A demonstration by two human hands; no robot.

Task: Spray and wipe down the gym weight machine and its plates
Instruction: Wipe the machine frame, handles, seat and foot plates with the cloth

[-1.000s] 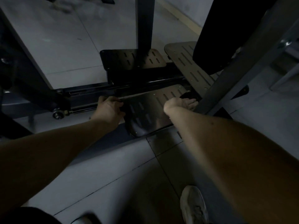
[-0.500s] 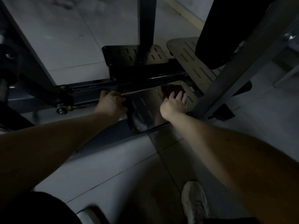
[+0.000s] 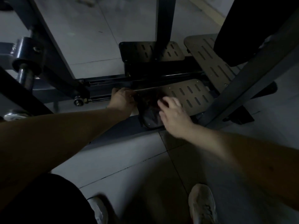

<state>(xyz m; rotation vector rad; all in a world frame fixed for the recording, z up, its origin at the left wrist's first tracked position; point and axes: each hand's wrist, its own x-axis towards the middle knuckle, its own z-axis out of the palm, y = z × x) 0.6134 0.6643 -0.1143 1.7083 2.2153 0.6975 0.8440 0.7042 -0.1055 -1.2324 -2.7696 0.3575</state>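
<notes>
Sliding left along the slotted footplate, the right grip now lies near its left end, fingers spread flat on a dark cloth. Nearest, a pale shoe stands on the grey tiled floor. The left grip curls round the footplate's left edge, just beside the cloth. The rest of the footplate runs rightward from the right grip, along its long axis, so that hand looks better placed to wipe it. Beyond stand another slotted plate and a dark frame post in the dim room.

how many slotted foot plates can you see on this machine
3. The nearest plate lies under the right hand; the rear plate sits behind it, centre frame; the right plate angles off at far right. Others may be hidden.
</notes>
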